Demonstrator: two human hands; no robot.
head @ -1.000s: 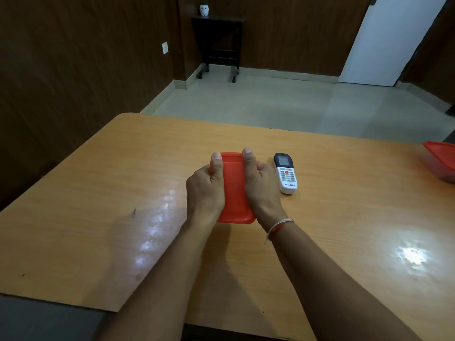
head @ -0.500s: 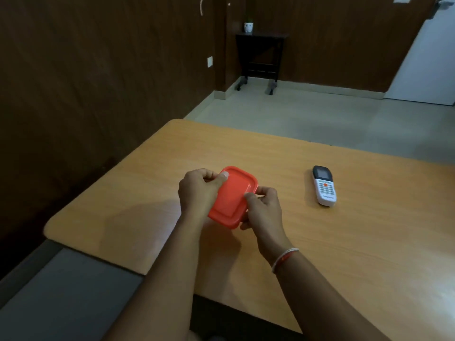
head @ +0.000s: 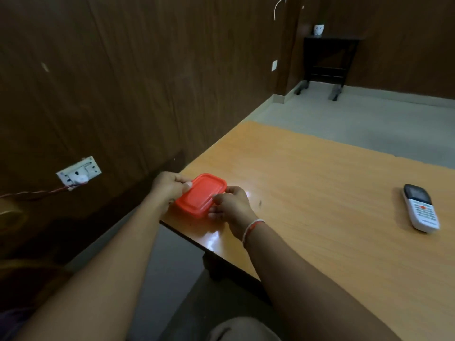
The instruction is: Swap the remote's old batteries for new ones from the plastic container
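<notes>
A small plastic container with a red lid (head: 200,195) sits at the near left corner of the wooden table (head: 320,205). My left hand (head: 170,187) grips its left side, thumb on the lid's edge. My right hand (head: 231,203) grips its right side, fingers curled at the rim. The lid looks closed; the container's contents are hidden. The white remote (head: 421,207) with a dark screen lies face up far to the right, well apart from both hands.
The table's left edge and near corner are right beside the container. A dark wood wall with a socket plate (head: 78,172) and a cable stands to the left. A small dark side table (head: 327,62) is at the far wall.
The container, held in both hands, has gone from beside the remote to the table's left corner. My view has swung left, so the remote now lies far right.
</notes>
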